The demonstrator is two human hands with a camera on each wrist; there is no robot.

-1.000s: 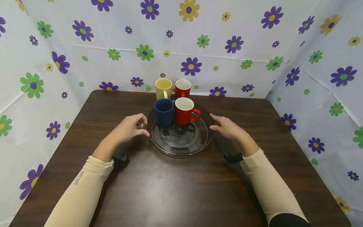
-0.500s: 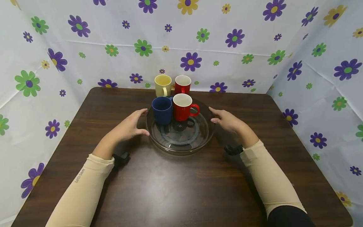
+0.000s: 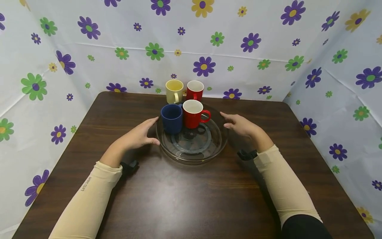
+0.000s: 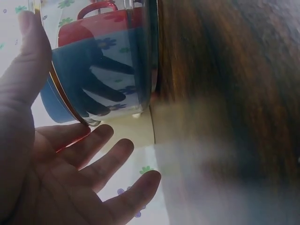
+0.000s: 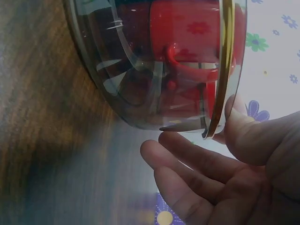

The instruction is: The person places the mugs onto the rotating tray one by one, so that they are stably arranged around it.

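Observation:
A round smoky glass bowl point(image 3: 194, 159) stands on the table, with a blue mug point(image 3: 171, 119) and a red mug point(image 3: 192, 114) upright inside it. My left hand point(image 3: 135, 136) is at the bowl's left rim, thumb and fingers spread apart; the left wrist view shows its loose, extended fingers point(image 4: 112, 159) beside the glass. At the right rim, my right hand point(image 3: 243, 127) has its index finger stretched along the edge. In the right wrist view its thumb point(image 5: 246, 133) lies at the rim and the other fingers are loosely bent outside the wall.
Behind the bowl stand a yellow mug point(image 3: 174, 91) and a second red mug point(image 3: 195, 89), near the back edge of the dark wooden table point(image 3: 179, 196). A flowered white cloth point(image 3: 125, 73) hangs around the table's back and sides.
The bowl has turned a little counterclockwise, shifting the mugs inside it left relative to the mugs behind. My left fingers have straightened from a curled pose; my right hand remains at the rim.

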